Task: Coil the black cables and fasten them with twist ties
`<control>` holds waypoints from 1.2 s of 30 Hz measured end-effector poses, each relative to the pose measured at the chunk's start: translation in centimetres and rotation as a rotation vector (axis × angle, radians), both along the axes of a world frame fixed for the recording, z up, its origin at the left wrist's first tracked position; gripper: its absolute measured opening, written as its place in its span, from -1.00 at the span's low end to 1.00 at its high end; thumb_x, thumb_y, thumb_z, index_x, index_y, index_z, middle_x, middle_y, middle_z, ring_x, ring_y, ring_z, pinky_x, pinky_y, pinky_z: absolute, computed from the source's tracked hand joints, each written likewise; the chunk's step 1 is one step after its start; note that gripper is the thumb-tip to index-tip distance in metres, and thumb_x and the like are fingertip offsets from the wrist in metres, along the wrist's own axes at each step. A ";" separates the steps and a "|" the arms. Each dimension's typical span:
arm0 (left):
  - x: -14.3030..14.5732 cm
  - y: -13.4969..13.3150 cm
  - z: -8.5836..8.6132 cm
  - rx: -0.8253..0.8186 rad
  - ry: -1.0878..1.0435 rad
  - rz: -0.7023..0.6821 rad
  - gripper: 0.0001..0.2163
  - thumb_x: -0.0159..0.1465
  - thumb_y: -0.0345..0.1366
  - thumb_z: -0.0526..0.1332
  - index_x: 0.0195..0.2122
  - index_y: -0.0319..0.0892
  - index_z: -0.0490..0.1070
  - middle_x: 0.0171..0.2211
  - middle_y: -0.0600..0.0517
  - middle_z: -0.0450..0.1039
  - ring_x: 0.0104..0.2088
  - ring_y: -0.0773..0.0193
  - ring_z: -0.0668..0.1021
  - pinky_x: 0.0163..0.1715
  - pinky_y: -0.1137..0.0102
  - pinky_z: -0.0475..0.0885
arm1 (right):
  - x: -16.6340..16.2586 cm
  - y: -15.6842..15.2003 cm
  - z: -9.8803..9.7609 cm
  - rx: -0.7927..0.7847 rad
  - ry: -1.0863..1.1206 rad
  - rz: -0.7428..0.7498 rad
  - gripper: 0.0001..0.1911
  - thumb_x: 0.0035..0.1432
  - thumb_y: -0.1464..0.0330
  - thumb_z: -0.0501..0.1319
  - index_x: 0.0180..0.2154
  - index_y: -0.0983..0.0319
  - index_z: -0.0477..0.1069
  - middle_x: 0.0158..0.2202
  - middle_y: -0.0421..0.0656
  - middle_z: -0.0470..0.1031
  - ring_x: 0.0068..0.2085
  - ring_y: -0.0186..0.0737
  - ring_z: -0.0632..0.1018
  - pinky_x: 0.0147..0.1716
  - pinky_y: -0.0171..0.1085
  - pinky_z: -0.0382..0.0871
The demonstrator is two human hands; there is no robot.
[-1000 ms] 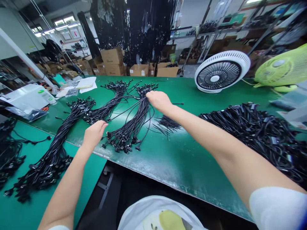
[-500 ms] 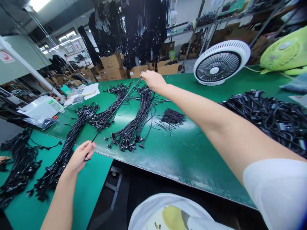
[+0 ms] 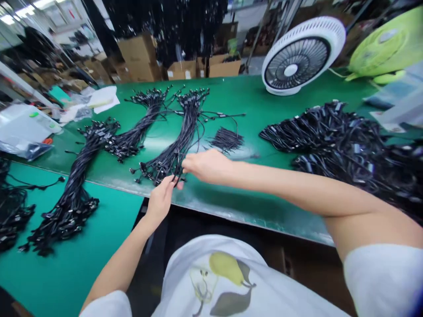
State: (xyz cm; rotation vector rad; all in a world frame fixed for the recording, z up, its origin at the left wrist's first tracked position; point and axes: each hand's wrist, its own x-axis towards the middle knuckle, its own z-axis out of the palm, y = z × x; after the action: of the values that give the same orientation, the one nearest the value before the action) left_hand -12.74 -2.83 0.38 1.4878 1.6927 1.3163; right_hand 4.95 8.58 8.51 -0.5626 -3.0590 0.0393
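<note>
My left hand point(image 3: 161, 199) is closed in a pinch on a thin black cable point(image 3: 177, 171) near the table's front edge. Close beside it, my right hand point(image 3: 207, 166) has its fingers closed around part of the same cable. The cable's ends are hard to make out against the cables behind. Just beyond both hands lies a bundle of black cables point(image 3: 187, 127) with connectors fanned out at each end. Another cable bundle point(image 3: 147, 119) is to its left. A small pile of short, thin black strips point(image 3: 227, 139) lies past my right hand.
On the right, a large heap of coiled black cables point(image 3: 330, 127) covers the green table point(image 3: 251, 105). A white fan point(image 3: 291, 70) and a yellow-green fan point(image 3: 386, 44) stand at the back. A long cable bundle point(image 3: 77, 176) spans two tabletops at left, near a white box point(image 3: 24, 123).
My right hand has come down from the far end of the stretched cable to beside my left hand. My left hand has shifted right. The view has tilted downward.
</note>
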 end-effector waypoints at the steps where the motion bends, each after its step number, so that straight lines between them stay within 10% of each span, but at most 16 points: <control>1: 0.9 0.1 -0.3 -0.059 -0.088 -0.087 -0.70 0.35 -0.05 0.11 -0.13 -0.15 0.49 -0.49 0.06 0.42 -0.40 0.28 0.53 -0.17 0.32 0.47 | 0.7 0.4 0.2 0.011 0.029 -0.073 -0.69 0.38 0.28 -0.01 -0.13 0.26 0.47 -0.18 -0.04 0.54 -0.27 -0.23 0.53 -0.50 -0.33 0.03; 6: 1.0 -0.1 0.9 -0.335 -0.811 -0.280 -0.73 0.25 -0.10 0.29 -0.31 -0.26 0.48 -0.65 0.24 0.03 -0.70 0.56 0.09 -0.69 0.61 0.17 | 6.2 4.0 -1.4 -0.028 0.124 -0.216 -0.63 0.32 0.10 0.10 -0.12 0.23 0.48 -0.14 -0.09 0.54 -0.19 -0.21 0.53 -0.48 -0.34 0.06; 14: -1.5 -0.3 3.3 -0.172 -1.437 -0.052 -0.72 0.45 -0.34 -0.03 -0.22 -0.39 0.42 -0.63 0.22 0.08 -0.72 0.61 0.23 -0.72 0.71 0.15 | 13.2 6.3 -7.9 -0.186 0.436 -0.307 -0.60 0.37 0.18 -0.04 -0.15 0.17 0.53 -0.25 -0.10 0.58 -0.22 -0.12 0.55 -0.29 -0.22 0.32; 23: 1.9 2.6 1.9 -0.017 -0.972 0.163 -0.80 0.35 -0.24 0.19 -0.35 -0.25 0.43 -0.64 0.21 0.16 -0.67 0.53 0.27 -0.55 0.59 0.34 | 12.4 -0.4 -7.3 0.062 0.261 -0.176 -0.72 0.31 0.39 0.02 -0.32 0.25 0.49 -0.50 -0.12 0.48 -0.49 -0.28 0.43 -0.51 -0.27 0.02; 27: 5.6 3.2 -0.1 0.011 -0.519 -0.041 -0.72 0.28 -0.04 0.23 -0.26 -0.18 0.47 -0.33 0.00 0.50 -0.33 0.31 0.53 -0.17 0.35 0.47 | 9.5 -3.1 -5.3 -0.156 0.102 0.096 -0.73 0.33 0.40 0.03 -0.37 0.28 0.42 -0.46 -0.12 0.49 -0.52 -0.34 0.40 -0.52 -0.29 -0.02; 30: 7.0 2.7 -0.6 -0.131 -0.274 -0.227 -0.72 0.27 -0.04 0.24 -0.20 -0.15 0.49 -0.35 0.00 0.50 -0.35 0.30 0.50 -0.27 0.39 0.41 | 8.2 -1.6 -4.6 -0.322 0.307 -0.026 -0.71 0.36 0.31 0.03 -0.30 0.28 0.45 -0.35 -0.10 0.52 -0.39 -0.32 0.46 -0.44 -0.33 0.12; 36: 7.6 2.6 0.2 -0.207 -0.758 -0.260 -0.68 0.27 0.01 0.23 -0.27 -0.19 0.44 -0.63 0.17 0.19 -0.66 0.44 0.21 -0.63 0.48 0.14 | 5.7 -0.5 -8.1 -0.964 1.039 -0.337 -0.68 0.25 0.10 0.14 -0.20 0.23 0.38 -0.29 -0.16 0.43 -0.29 -0.30 0.43 -0.29 -0.31 0.31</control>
State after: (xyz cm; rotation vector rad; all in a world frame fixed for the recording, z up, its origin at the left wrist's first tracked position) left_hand -5.11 -0.25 0.53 0.8781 1.0613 1.2864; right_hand 10.67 8.03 0.39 -0.7266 -1.7522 1.3307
